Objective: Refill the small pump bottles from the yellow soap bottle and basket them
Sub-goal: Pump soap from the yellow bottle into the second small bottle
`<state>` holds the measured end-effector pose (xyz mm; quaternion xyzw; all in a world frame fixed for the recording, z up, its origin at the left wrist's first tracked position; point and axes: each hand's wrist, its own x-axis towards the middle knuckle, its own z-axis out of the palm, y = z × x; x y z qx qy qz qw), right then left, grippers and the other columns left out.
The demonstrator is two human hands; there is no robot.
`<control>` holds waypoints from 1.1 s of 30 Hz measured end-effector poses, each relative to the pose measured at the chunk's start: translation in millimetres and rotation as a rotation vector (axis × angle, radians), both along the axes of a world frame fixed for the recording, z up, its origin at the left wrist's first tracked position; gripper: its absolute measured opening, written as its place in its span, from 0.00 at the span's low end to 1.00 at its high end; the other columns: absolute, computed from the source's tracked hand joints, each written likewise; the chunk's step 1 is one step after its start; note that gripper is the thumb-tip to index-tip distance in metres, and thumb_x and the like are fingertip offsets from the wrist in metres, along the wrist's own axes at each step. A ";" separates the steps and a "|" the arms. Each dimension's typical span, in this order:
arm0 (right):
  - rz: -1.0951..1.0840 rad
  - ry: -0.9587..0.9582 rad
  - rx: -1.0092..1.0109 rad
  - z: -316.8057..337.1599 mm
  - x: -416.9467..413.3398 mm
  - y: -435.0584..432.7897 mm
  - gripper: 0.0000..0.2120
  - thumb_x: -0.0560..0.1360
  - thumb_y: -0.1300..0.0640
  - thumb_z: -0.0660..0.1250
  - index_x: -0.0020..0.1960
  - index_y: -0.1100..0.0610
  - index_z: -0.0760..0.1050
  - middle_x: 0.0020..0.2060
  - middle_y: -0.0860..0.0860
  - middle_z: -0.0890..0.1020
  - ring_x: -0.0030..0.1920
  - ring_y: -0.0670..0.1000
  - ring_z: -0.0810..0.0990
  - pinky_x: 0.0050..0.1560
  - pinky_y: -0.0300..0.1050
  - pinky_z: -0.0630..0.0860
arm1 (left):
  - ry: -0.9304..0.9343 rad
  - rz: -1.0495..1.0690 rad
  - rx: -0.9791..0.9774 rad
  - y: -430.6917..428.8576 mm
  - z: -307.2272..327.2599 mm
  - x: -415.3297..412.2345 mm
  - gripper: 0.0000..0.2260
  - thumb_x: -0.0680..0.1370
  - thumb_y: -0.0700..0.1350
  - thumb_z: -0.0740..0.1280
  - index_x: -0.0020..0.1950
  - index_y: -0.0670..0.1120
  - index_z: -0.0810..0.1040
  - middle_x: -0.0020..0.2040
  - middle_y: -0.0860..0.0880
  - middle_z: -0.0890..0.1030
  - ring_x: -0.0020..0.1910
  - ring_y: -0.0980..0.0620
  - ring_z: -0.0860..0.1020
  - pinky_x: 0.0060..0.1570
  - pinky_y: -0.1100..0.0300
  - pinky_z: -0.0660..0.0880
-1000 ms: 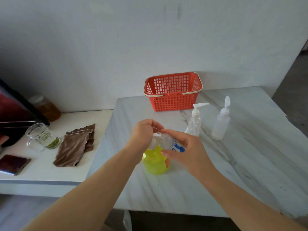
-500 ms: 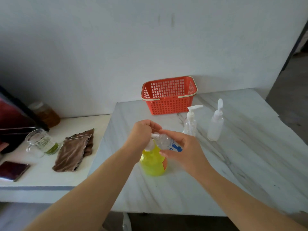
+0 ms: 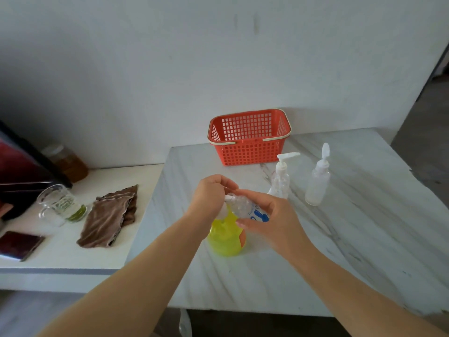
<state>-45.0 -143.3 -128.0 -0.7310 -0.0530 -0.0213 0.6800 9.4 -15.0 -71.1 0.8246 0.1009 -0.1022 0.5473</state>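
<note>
Small bottle is lying tilted in the right hand, fingers curling round it; the left hand is pinching its white top, yellow soap bottle standing just beneath the fingers.

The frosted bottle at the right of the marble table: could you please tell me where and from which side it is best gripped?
Probably around the straight body of the frosted bottle, at mid-height, coming from its right or near side. It stands upright, its flip cap is narrow, and the clear pump bottle stands close on its left.
</note>
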 end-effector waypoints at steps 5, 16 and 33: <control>0.013 -0.025 -0.006 5.5 -0.4 -1.2 0.25 0.66 0.65 0.76 0.59 0.47 0.79 0.50 0.46 0.85 0.51 0.45 0.83 0.50 0.37 0.77 | -0.015 -0.024 0.002 2.8 5.0 2.0 0.17 0.74 0.31 0.53 0.38 0.46 0.79 0.39 0.46 0.80 0.42 0.45 0.76 0.43 0.57 0.71; 0.015 0.007 0.020 -5.8 1.0 1.7 0.26 0.63 0.62 0.76 0.60 0.50 0.79 0.50 0.46 0.85 0.50 0.45 0.83 0.52 0.38 0.78 | -0.005 -0.019 -0.002 3.6 -5.8 1.2 0.18 0.73 0.30 0.51 0.38 0.45 0.79 0.36 0.46 0.79 0.36 0.46 0.75 0.33 0.62 0.70; -0.004 0.005 0.034 -2.1 0.9 -2.0 0.26 0.64 0.66 0.77 0.60 0.51 0.79 0.50 0.47 0.85 0.50 0.46 0.83 0.51 0.37 0.77 | -0.043 -0.017 -0.033 -2.1 -1.4 -1.0 0.18 0.72 0.31 0.52 0.39 0.45 0.79 0.37 0.47 0.80 0.38 0.48 0.76 0.39 0.59 0.72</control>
